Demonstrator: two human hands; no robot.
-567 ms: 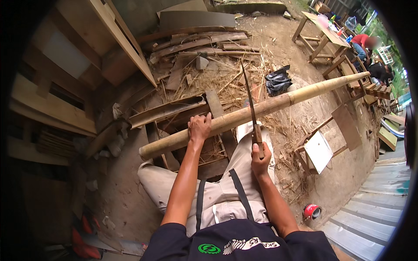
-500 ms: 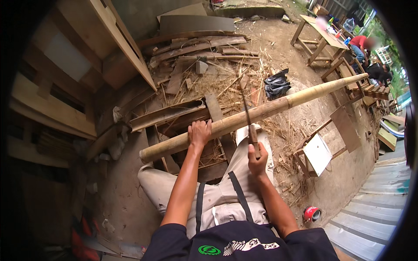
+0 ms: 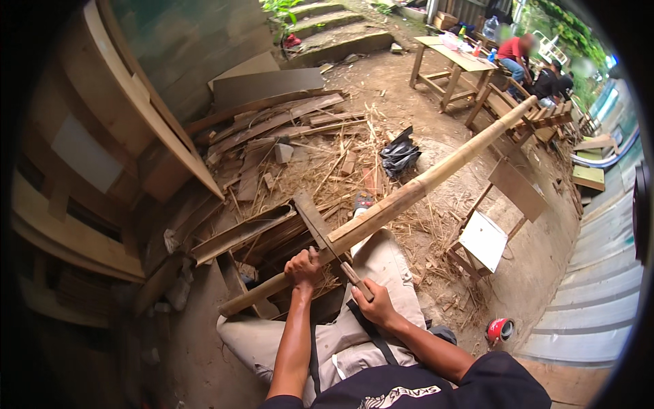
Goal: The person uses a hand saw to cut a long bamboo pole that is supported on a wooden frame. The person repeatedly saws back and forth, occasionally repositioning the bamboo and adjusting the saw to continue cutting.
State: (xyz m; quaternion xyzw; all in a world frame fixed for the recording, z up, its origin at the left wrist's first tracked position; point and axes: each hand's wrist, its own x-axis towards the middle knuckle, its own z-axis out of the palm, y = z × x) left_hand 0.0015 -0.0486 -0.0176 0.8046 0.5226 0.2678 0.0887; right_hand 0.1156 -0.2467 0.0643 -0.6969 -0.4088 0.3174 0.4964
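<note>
A long bamboo pole (image 3: pixel 422 178) runs slantwise from the lower left, over my lap, to the upper right. My left hand (image 3: pixel 304 268) is closed around its near part, left of the middle. In my right hand (image 3: pixel 375 302) is the wooden handle of a machete (image 3: pixel 357 281), a long, thin dark blade. That blade meets the pole just right of my left hand; how deep it sits in the bamboo, if at all, cannot be told. Under the pole, a flat wooden board (image 3: pixel 310 213) stands out from a low wooden frame between my legs.
Scrap planks (image 3: pixel 272 126) and straw-like shavings cover the ground ahead, with a black plastic bag (image 3: pixel 400 153) among them. Wooden panels (image 3: pixel 82 170) lean at left. A small stand with a white top (image 3: pixel 484 241) and a red can (image 3: pixel 501 330) are at right. People sit beyond a table (image 3: pixel 456 58).
The machete, earlier raised upright above the pole, has come down and left against it. The pole's far end has shifted left, and the whole view has turned somewhat.
</note>
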